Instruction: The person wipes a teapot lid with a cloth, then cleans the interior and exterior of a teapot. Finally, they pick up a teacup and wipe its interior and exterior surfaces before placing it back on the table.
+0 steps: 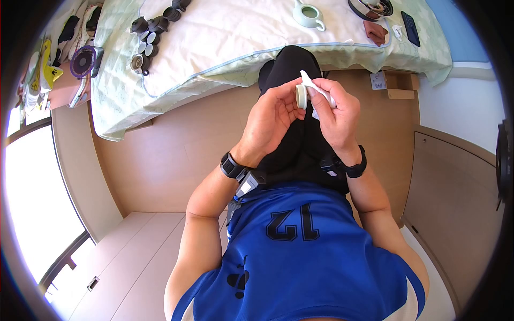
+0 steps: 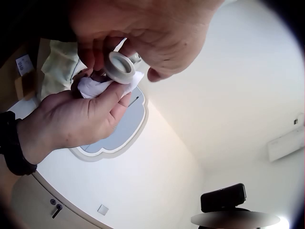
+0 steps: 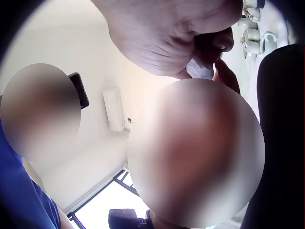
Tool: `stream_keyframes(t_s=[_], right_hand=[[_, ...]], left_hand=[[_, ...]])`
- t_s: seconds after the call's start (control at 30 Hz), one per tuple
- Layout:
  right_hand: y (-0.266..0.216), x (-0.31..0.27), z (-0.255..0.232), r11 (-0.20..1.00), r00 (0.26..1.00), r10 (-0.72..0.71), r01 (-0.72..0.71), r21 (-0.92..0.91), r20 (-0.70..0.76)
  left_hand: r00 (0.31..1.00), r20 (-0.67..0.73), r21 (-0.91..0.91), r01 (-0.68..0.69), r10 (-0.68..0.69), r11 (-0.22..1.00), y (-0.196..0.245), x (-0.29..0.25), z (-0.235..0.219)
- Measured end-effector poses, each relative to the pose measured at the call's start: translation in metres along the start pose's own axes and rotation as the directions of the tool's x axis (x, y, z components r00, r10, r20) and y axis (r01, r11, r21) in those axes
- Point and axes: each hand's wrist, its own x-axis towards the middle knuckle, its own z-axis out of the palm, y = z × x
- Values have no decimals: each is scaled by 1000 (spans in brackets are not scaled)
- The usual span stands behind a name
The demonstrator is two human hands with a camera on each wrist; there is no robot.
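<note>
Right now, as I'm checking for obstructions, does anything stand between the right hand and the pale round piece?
Yes: the white cloth, pinched in the right hand, lies between its fingers and the pale round piece in the left hand; nothing else visible does.

On the blue shirt, in lower middle of the head view, the number 12 stands upside down. No other text is readable.
</note>
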Motion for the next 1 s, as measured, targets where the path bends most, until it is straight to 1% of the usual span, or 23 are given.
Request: stream_keyframes(t_s=[0.03, 0.13, 0.23, 0.27, 0.33, 0.43, 0.57, 0.63, 0.7, 0.9, 1.0], right_hand=[[-1, 0, 0, 999, 1000, -15, 16, -35, 8], [2, -1, 4, 989, 992, -126, 125, -79, -6], [-2, -6, 5, 984, 988, -143, 148, -97, 56], [-3, -5, 6, 972, 975, -214, 218, -88, 57], [-2, -4, 4, 967, 970, -230, 237, -95, 81], [-1, -7, 0, 969, 967, -222, 233, -78, 126], [3, -2, 0, 960, 953, -264, 274, -53, 148], [-2, 0, 2, 966, 958, -256, 259, -14, 129], [-7, 2, 4, 973, 965, -232, 228, 44, 124], [-3, 10, 6, 965, 962, -253, 259, -49, 107], [2, 12, 3, 995, 995, -68, 73, -61, 77]], left_hand=[[1000, 12, 14, 0, 0, 1000, 1, -1, 1], [999, -22, 227, -35, 41, 973, -8, -2, 0], [999, -2, 49, -53, 53, 997, -4, -2, 2], [998, 18, 24, -59, 59, 998, -2, -3, 3], [996, 56, -28, -71, 73, 997, 2, -3, 2], [990, 111, -17, -84, 86, 996, -2, -1, -7], [990, 111, -25, -85, 88, 996, 0, -2, -8], [988, 124, -18, -93, 95, 995, 2, -1, -8], [988, 137, -24, -72, 75, 997, 5, 0, -9], [989, 141, 2, -39, 38, 999, 16, 7, -17], [994, 108, -38, -21, 25, 999, 25, 14, -29]])
